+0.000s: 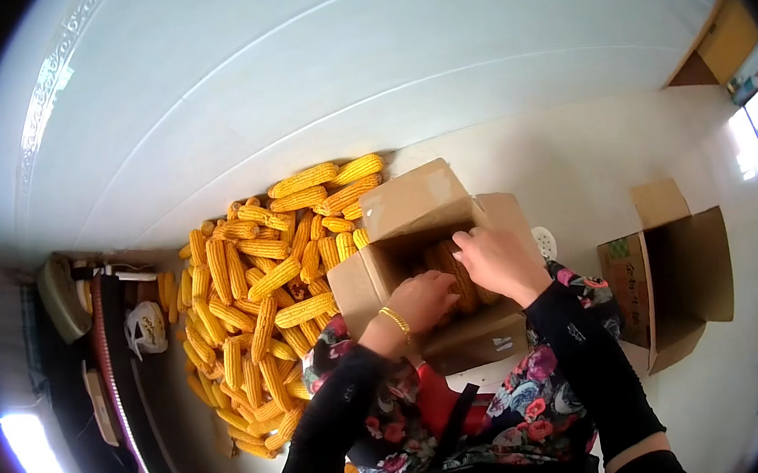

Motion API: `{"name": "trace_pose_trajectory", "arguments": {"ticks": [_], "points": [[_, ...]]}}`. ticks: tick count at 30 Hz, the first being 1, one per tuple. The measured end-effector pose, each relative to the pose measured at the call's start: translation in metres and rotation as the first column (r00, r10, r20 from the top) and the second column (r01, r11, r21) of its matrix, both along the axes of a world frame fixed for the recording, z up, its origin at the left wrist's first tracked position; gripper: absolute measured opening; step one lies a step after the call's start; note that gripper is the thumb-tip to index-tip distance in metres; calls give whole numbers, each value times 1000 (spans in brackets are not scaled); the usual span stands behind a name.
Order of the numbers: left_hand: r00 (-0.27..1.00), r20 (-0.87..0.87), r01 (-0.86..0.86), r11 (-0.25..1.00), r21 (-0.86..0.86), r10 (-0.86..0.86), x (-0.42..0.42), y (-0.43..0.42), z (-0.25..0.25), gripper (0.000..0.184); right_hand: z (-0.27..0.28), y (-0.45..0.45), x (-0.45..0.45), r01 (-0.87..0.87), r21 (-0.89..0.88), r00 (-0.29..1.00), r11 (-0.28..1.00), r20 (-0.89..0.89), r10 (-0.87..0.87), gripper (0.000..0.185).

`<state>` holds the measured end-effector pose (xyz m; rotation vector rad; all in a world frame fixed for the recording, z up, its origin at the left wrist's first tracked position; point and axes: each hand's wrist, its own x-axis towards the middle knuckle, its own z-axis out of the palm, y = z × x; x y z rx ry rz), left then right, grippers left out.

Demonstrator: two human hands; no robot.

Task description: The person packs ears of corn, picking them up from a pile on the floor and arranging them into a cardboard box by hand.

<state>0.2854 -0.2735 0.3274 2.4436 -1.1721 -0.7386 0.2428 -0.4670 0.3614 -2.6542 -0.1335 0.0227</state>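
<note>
An open cardboard box [415, 195] stands between my knees with its flaps folded out. Down in its shadowed inside, darker ears of corn [465, 294] show between my hands. My left hand [422, 301], with a gold bracelet at the wrist, reaches in over the near left side, fingers curled against an ear. From the right comes my right hand [498, 263], its fingers bent and closed at the upper end of the same ear. The undersides of both hands and their fingertips are partly hidden.
A large heap of yellow corn ears [254, 312] lies against the wall to the left. Another open cardboard box [710, 264] rests on the floor at the right. A white plastic bag [145, 329] is at far left, and a white perforated stool edge [544, 242] shows beside the box.
</note>
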Motion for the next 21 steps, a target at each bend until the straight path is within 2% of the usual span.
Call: {"name": "trace_pose_trajectory", "arguments": {"ticks": [1, 3, 5, 6, 8, 11, 16, 18, 19, 20, 21], "points": [[998, 7, 59, 998, 8, -59, 2, 0, 2, 38, 3, 4, 2, 5, -23, 1000, 1000, 5, -5, 18], [999, -4, 51, 996, 67, -51, 6, 3, 8, 39, 10, 13, 2, -20, -64, 999, 998, 45, 23, 20], [998, 37, 32, 977, 212, -41, 13, 9, 11, 41, 11, 16, 2, -54, 40, 998, 998, 29, 53, 20], [999, 33, 36, 977, 211, -44, 17, 12, 14, 41, 12, 16, 3, -70, 34, 997, 997, 17, 69, 19], [995, 7, -97, 994, 56, 97, 24, 20, 20, 43, 6, 13, 5, -55, 25, 998, 998, -20, 55, 19], [986, 63, -159, 986, 50, 156, 26, 30, 26, 41, 3, 6, 4, -29, -8, 999, 1000, -32, 29, 20], [985, 90, -146, 989, -18, 147, 21, 36, 32, 34, 1, -1, -1, -21, -24, 998, 999, -59, 19, 23], [941, -49, -335, 942, -2, 334, 14, 23, 50, 24, 10, 10, 2, 0, 55, 998, 998, 64, -3, 24], [940, -47, -338, 941, 3, 337, 10, 20, 48, 24, 11, 18, 4, -3, 60, 998, 998, 65, 0, 24], [669, -614, -624, 766, -156, 419, 8, 18, 42, 27, 10, 27, 7, 48, 234, 991, 971, 110, -76, 26], [200, -963, -867, 490, -89, 179, 7, 20, 36, 32, 10, 34, 10, 87, 401, 978, 912, 140, -155, 28]]}}
